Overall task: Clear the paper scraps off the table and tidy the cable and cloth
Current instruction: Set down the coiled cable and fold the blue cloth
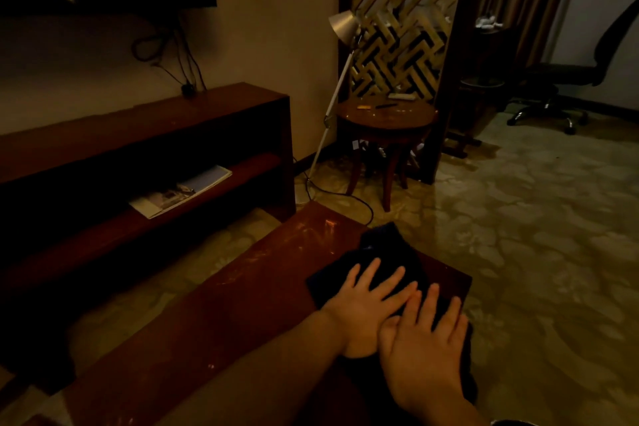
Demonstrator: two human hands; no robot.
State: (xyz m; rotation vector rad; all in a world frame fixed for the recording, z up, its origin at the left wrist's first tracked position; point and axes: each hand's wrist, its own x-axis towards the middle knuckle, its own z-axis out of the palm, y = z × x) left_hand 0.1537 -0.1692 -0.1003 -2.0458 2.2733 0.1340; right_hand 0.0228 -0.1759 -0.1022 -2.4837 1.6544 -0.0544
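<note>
Where the dark cloth [385, 251] lies at the far right corner of the wooden table [224, 315], both hands press flat on it, fingers straight and slightly spread. The left hand [368, 304] is farther forward, with the right hand [423, 346] touching its side.

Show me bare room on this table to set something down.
Bare: the table top left of the cloth, and its far corner beyond the cloth. Crowded: the right edge, where left hand and right hand lie flat on the cloth.
</note>
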